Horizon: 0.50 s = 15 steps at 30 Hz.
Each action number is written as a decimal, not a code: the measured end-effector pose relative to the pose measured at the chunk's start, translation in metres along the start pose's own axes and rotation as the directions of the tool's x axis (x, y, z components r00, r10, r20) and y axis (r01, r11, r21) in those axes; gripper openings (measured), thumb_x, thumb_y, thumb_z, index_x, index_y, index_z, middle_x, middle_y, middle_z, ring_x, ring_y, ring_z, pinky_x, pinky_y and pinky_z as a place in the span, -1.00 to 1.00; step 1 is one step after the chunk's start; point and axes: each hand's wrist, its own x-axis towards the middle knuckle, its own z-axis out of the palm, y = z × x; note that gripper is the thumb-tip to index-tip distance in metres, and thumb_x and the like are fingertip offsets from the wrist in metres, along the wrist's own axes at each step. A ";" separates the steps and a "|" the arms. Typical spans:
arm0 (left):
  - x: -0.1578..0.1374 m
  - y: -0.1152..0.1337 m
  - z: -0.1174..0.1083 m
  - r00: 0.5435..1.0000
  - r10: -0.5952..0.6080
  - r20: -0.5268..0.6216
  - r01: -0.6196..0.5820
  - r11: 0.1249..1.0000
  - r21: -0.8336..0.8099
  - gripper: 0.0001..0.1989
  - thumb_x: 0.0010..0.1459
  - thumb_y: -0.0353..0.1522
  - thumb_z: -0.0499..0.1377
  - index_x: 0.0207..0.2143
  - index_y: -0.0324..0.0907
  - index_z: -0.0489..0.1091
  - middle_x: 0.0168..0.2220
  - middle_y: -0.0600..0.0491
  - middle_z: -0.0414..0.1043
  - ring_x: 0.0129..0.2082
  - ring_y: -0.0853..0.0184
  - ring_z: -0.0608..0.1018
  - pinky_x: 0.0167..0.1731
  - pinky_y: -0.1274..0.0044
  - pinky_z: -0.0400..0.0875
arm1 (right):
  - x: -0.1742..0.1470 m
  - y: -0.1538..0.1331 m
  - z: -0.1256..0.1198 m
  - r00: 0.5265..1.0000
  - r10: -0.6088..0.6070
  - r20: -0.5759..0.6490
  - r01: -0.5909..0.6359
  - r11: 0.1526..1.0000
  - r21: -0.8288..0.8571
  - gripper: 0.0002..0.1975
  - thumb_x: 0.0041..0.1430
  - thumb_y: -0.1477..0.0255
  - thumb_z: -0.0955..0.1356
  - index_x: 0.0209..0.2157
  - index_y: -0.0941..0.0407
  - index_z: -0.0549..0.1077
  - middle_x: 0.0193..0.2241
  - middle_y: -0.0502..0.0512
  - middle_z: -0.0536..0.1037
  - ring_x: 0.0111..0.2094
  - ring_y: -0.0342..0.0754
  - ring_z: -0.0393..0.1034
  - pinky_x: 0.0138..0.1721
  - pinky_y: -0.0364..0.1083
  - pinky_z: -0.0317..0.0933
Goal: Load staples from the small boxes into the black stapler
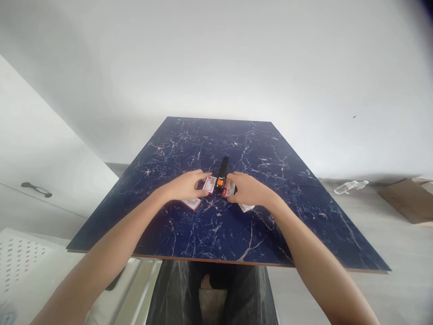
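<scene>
My left hand (191, 184) grips a small red-and-white box (210, 184) between thumb and fingers, just left of a black flashlight (223, 169). The flashlight lies lengthwise away from me and has an orange button at its near end. On its other side, my right hand (247, 188) is closed on another red-and-white box (229, 189), partly covered by the fingers. Under my left wrist lies a third red-and-white box (192, 204). A white box (246, 207) pokes out below my right hand, mostly hidden.
The blue marbled tabletop (209, 234) stands against a white wall. White cabinet doors with a dark handle (36, 189) are at left. A clear plastic bottle (350, 187) and an open cardboard box (407, 200) rest on the floor at right.
</scene>
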 end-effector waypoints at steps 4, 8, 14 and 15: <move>0.005 -0.005 0.003 0.999 0.006 -0.033 -0.006 1.000 0.025 -0.41 0.17 -0.09 0.24 0.22 -0.05 0.36 -0.10 -0.06 0.46 -0.26 0.23 0.52 -0.29 0.45 0.34 | 0.005 0.011 -0.003 1.000 -0.030 0.008 0.029 0.998 0.064 -0.72 -0.06 0.38 0.46 -0.24 0.07 0.45 -0.23 0.07 0.55 -0.22 0.05 0.43 -0.27 -0.09 0.19; 0.013 -0.006 0.016 0.978 0.078 -0.192 -0.054 0.990 0.129 -0.52 0.20 -0.08 0.22 0.12 -0.06 0.46 0.12 -0.12 0.41 0.10 0.02 0.40 0.04 0.24 0.31 | 0.008 0.026 -0.002 0.998 -0.012 -0.055 0.016 0.997 0.076 -0.76 -0.05 0.47 0.41 -0.25 0.06 0.47 -0.24 0.05 0.57 -0.22 0.04 0.44 -0.24 -0.08 0.22; 0.021 -0.005 0.024 0.978 0.028 -0.207 -0.006 0.995 0.104 -0.21 0.14 0.01 0.24 0.34 -0.09 0.19 0.22 -0.15 0.37 0.17 -0.07 0.38 0.09 0.16 0.29 | 0.009 0.030 -0.006 0.855 0.086 -0.512 -0.018 0.990 0.137 -0.77 0.07 0.46 0.37 -0.18 0.06 0.51 0.12 0.18 0.45 0.15 0.21 0.31 0.14 0.19 0.18; 0.020 -0.005 0.022 0.980 0.017 -0.198 0.004 0.994 0.107 -0.15 0.13 0.04 0.23 0.38 -0.10 0.11 0.27 -0.16 0.31 0.21 -0.10 0.35 0.11 0.16 0.27 | 0.010 0.026 -0.006 0.813 0.096 -0.575 -0.004 0.987 0.159 -0.74 0.12 0.43 0.36 -0.12 0.05 0.50 0.21 0.18 0.38 0.21 0.23 0.25 0.18 0.24 0.15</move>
